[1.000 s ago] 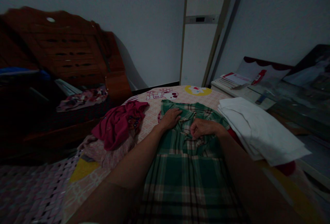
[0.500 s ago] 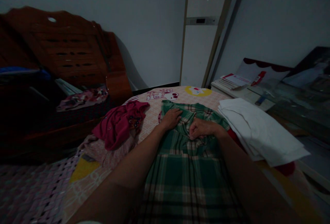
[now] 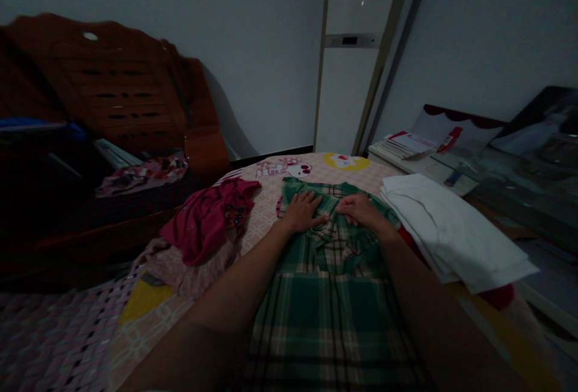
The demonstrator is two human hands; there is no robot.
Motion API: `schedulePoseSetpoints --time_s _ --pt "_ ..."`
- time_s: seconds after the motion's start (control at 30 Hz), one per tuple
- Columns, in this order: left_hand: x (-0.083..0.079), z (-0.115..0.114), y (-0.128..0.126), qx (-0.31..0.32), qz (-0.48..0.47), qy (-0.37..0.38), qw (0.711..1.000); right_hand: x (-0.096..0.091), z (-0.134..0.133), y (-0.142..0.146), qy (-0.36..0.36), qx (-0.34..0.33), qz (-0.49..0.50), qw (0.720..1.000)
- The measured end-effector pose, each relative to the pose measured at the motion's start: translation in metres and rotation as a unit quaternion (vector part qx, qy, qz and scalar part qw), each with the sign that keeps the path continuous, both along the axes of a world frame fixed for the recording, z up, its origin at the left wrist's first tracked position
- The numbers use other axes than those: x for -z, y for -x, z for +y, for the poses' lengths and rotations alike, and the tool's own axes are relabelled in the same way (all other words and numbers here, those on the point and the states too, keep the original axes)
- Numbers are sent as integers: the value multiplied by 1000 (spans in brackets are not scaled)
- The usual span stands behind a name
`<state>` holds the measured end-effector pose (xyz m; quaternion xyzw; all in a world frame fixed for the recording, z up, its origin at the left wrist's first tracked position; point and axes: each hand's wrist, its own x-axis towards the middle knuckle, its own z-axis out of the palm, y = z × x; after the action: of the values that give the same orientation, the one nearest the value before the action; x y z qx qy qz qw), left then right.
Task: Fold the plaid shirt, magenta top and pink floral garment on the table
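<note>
A green plaid garment [image 3: 329, 295] lies spread lengthwise on the patterned bed cover [image 3: 266, 199] in front of me. My left hand [image 3: 301, 211] rests flat on its far end, fingers spread. My right hand [image 3: 360, 210] lies beside it on the same far end, fingers stretched toward the left hand and pressing the cloth. The two hands nearly touch at the fingertips.
A crumpled red garment [image 3: 208, 217] lies left of the plaid one, over pale pink cloth [image 3: 180, 268]. Folded white cloth [image 3: 451, 232] is stacked on the right. A dark wooden headboard [image 3: 112, 91] leans at left; papers and a glass-topped surface [image 3: 451, 157] sit at right.
My right hand has unclenched and moved farther up the garment toward the left hand. The left hand has spread its fingers and stayed in place.
</note>
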<state>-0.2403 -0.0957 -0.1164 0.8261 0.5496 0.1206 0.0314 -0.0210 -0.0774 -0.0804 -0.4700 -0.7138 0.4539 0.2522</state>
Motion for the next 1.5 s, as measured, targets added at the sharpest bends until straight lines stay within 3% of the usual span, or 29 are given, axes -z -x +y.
schedulePoseSetpoints --time_s 0.13,0.37,0.47,0.63,0.83,0.93,1.03,1.13,1.2,1.3,1.4,1.5 --pt "-3 -4 -4 13 17 25 999 -11 9 -24 -28 117 -10 993" --pt "-11 -5 -5 15 19 62 998 -33 4 -73 -21 162 -168 972" --pt "-11 -4 -3 20 13 59 998 -38 2 -86 -19 171 -260 950" --pt "-9 -3 -2 19 14 53 998 -51 4 -92 -110 214 -380 893" --pt "-9 -3 -3 19 11 48 999 -51 -5 -83 -44 133 -367 919" --pt "-9 -3 -3 18 16 57 998 -50 -12 -78 -21 98 -403 910" --pt "-10 -3 -2 15 5 63 998 -54 -13 -77 -59 95 -425 898" --pt "-18 -1 -1 20 -79 51 995 -59 -7 -76 -125 127 -383 906" --pt "-28 1 -5 41 -196 41 979 -59 -2 -73 -178 146 -308 923" --pt "-40 1 -18 94 -396 96 908 -55 1 -56 -207 128 -128 961" --pt "-37 0 -35 102 -526 161 829 -47 -4 -26 -199 28 6 980" --pt "-21 1 -40 30 -565 147 812 -37 -9 1 -200 -112 60 972"
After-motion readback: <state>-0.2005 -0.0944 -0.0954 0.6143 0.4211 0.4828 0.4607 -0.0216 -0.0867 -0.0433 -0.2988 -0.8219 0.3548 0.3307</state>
